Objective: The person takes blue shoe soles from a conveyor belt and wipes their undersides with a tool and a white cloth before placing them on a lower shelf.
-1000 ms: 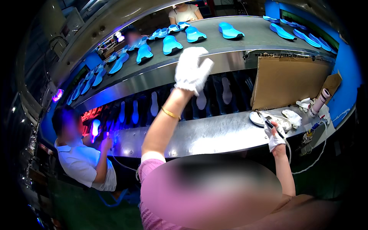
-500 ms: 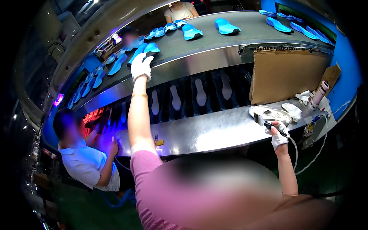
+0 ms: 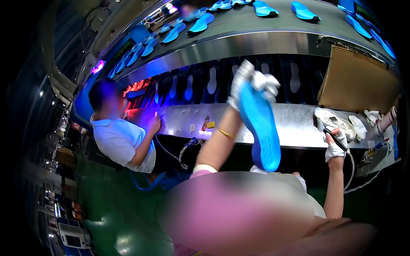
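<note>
My left hand (image 3: 255,87), in a white glove, grips one end of a blue shoe sole (image 3: 261,128). The sole hangs lengthwise in front of the metal bench (image 3: 294,117), its lower end past the near edge. At the right, my right hand (image 3: 335,149) wears a white glove with bare fingertips. Its fingers are closed round a black-handled brush (image 3: 334,138) with a pale tube (image 3: 352,170) running from its rear end. The brush tip is at a white shallow dish (image 3: 331,117) on the bench; its bristles cannot be made out.
Behind the bench, a lower row carries dark moulds with sole shapes (image 3: 212,81). Above it a conveyor belt (image 3: 239,23) bears several blue soles (image 3: 265,8). A cardboard sheet (image 3: 363,81) stands at the right. A co-worker (image 3: 124,136) sits at my left.
My left hand has come back from the conveyor toward me, now with a blue sole in it. My right hand has brought the brush to the dish. The view has shifted.
</note>
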Tool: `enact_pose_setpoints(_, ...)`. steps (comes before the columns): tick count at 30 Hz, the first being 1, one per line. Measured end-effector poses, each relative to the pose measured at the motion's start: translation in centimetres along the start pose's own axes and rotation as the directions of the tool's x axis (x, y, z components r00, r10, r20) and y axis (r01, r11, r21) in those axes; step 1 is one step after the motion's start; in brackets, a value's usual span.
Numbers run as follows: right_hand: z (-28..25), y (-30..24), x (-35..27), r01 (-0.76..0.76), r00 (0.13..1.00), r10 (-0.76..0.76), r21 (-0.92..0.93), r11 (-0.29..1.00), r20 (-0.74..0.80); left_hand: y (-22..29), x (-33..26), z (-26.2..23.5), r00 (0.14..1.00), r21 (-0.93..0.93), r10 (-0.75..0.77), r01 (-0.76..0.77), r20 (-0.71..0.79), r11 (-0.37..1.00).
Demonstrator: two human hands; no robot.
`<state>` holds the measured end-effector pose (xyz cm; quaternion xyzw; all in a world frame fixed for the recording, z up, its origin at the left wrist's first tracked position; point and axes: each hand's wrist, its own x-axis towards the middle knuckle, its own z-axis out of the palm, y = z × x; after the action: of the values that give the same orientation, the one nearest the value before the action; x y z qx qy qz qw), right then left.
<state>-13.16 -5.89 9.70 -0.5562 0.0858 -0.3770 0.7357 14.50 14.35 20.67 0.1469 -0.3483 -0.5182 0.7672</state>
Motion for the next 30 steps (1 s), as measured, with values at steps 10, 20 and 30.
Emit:
enact_pose_setpoints(10, 0.4, -2.3, -2.1, -0.208, 0.977, 0.212, -0.154, 0.966, 0.009, -14.8, -8.5, 0.4, 0.877, -0.482, -0.419, 0.270, -0.235, 0.834)
enact_pose_setpoints(20, 4.0, -1.4, 0.0, -0.018, 0.991, 0.052, -0.265, 0.964, 0.125, -20.4, -4.1, 1.5, 0.917, -0.377, -0.152, 0.001, -0.370, 0.926)
enact_pose_setpoints(30, 6.4, -1.2, -1.6, 0.176, 0.977, -0.097, -0.464, 0.869, 0.188, -23.3, -4.3, 0.5, 0.894, -0.274, -0.079, -0.050, -0.442, 0.960)
